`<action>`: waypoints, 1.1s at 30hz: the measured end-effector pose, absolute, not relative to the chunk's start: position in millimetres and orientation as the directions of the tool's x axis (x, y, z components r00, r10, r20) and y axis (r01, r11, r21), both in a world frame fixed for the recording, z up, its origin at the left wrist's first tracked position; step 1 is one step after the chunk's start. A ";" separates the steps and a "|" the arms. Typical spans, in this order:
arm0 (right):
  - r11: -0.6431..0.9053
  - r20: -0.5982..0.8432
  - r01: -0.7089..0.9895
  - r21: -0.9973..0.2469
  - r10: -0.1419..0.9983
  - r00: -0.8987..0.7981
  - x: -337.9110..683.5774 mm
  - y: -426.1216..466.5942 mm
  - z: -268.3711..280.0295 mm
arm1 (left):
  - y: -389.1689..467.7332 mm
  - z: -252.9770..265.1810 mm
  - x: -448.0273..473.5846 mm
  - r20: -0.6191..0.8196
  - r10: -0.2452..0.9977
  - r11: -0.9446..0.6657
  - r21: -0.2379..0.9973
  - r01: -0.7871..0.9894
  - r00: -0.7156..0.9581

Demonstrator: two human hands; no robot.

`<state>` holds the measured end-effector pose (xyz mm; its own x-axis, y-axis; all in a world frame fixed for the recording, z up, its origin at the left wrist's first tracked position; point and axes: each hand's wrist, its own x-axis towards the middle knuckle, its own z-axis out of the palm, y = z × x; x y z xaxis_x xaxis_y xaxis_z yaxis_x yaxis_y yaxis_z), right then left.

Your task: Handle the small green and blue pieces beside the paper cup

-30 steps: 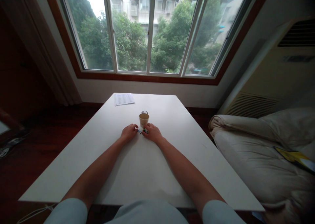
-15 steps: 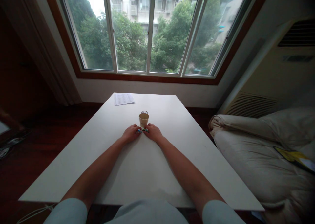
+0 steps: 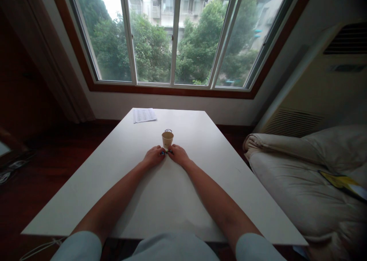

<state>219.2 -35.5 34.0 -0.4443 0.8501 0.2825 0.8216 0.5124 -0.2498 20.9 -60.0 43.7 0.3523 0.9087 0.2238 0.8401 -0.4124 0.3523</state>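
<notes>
On the white table [image 3: 169, 199], both hands are close together in front of a paper cup [image 3: 168, 139], which stands upright. My left hand [image 3: 154, 155] is closed, with a small shiny blue piece [image 3: 162, 153] at its fingertips. My right hand [image 3: 179, 154] is pinched around a small dark piece [image 3: 170, 151], mostly covered by the fingers. A bit of yellow-green shows between the two hands. These pieces are too small for me to tell their kind.
Behind the cup lies a thin dark ring-shaped item [image 3: 168, 130]. Printed sheets [image 3: 145, 115] rest at the table's far left corner. A padded beige couch [image 3: 286, 169] stands on the right, and a window [image 3: 172, 43] lies beyond the table.
My left hand has shifted slightly right, and its fingers are more curled around the blue piece. The two hands' fingertips are closer together. The cup has not moved.
</notes>
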 end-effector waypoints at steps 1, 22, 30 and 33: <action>0.511 0.286 0.820 -0.256 0.851 -0.441 219.3 -35.5 34.1 | -60.1 43.3 21.7 0.226 0.910 -0.410 0.354 0.841 0.348; 0.501 0.423 0.780 -0.374 0.841 -0.338 218.7 -35.9 37.8 | -60.7 45.6 22.7 0.211 0.915 -0.401 0.362 0.842 0.345; 0.536 0.502 0.754 -0.380 0.804 -0.319 218.0 -38.2 41.7 | -58.0 42.8 22.3 0.230 0.910 -0.409 0.348 0.844 0.346; 0.529 0.523 0.754 -0.389 0.801 -0.292 218.8 -38.2 43.3 | -57.7 42.9 22.7 0.218 0.917 -0.392 0.352 0.850 0.333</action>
<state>218.8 -38.2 43.3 -0.2919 0.8009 0.5229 0.7541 0.5290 -0.3893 22.7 -57.7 42.9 0.3333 0.9174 0.2175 0.8496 -0.3923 0.3525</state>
